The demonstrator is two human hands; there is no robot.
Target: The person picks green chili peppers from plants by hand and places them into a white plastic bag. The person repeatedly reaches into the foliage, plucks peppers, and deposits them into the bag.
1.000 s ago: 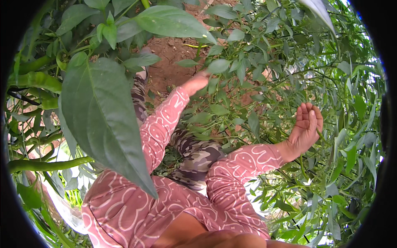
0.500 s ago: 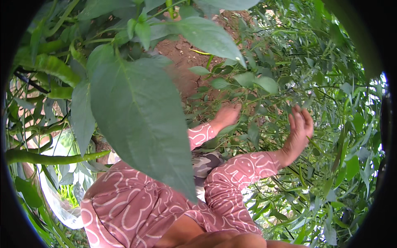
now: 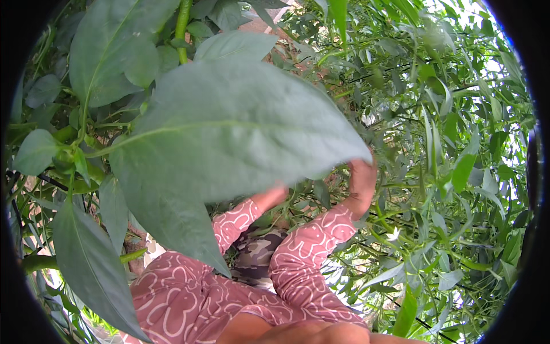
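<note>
Presently, step in hand: the foliage of a chilli plant (image 3: 435, 172) is being reached into and searched by both hands; this is judged, not seen outright.
Thing worked on: leafy stems (image 3: 321, 198) between the two hands, directly ahead, partly hidden by a large near leaf (image 3: 229, 137).
Left hand (image 3: 269, 198): raised on a pink patterned sleeve (image 3: 238, 221); the fingers are hidden behind the leaf, so it cannot be told whether anything is pinched.
Right hand (image 3: 362, 184): lifted upright, wrist bent; the fingers are covered too, so its hold cannot be told.
Next move: a clear sight past the big leaf is called for, and a gentle hold on thin stems.
</note>
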